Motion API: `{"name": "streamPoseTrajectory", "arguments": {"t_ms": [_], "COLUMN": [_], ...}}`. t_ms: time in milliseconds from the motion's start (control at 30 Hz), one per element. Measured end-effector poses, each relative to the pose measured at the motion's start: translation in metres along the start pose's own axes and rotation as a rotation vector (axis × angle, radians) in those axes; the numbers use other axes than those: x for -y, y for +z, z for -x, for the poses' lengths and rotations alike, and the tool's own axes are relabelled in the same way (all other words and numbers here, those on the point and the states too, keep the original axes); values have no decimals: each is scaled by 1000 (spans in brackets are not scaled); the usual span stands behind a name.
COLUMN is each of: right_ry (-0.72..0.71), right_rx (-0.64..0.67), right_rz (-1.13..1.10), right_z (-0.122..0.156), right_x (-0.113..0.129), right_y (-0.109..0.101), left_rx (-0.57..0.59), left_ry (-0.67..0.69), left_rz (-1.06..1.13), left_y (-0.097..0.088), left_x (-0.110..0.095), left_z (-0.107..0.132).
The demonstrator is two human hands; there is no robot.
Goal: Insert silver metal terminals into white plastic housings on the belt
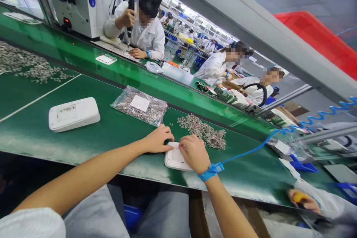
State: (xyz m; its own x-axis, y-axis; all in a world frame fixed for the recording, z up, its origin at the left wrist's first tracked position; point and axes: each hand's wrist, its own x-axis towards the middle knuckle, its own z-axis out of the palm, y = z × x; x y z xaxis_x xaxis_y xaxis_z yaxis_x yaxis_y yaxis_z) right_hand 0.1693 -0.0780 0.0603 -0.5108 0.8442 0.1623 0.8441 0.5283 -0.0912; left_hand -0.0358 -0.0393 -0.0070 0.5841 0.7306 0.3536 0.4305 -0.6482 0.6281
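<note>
A white plastic device case [173,160] lies on the green belt [117,130] near its front edge. My left hand [157,139] rests on the case's upper left corner with fingers curled down onto it. My right hand [193,152] covers the case's right side, fingers bent and pressed on it; a blue wrist strap [210,171] with a coiled cord sits on that wrist. Just beyond the hands lies a loose pile of small metal parts [203,131]. Whether either hand pinches one of them is hidden.
A second white case [74,113] lies to the left, and a clear bag of metal parts [141,105] behind it. More loose parts [25,63] are spread at far left. Across the belt, several workers in white coats sit; one holds a hanging screwdriver [131,3]. A red bin [320,41] sits upper right.
</note>
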Motion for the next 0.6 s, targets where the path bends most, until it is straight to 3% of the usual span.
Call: {"name": "streamPoseTrajectory", "arguments": {"t_ms": [600], "right_ry": [-7], "right_rx": [97], "right_rz": [-54], "right_z": [-4], "right_x": [0], "right_y": [6], "left_rx": [24], "left_ry": [-45], "left_rz": [58], "left_y": [0], "left_x": [3], "left_z": [-1]}}
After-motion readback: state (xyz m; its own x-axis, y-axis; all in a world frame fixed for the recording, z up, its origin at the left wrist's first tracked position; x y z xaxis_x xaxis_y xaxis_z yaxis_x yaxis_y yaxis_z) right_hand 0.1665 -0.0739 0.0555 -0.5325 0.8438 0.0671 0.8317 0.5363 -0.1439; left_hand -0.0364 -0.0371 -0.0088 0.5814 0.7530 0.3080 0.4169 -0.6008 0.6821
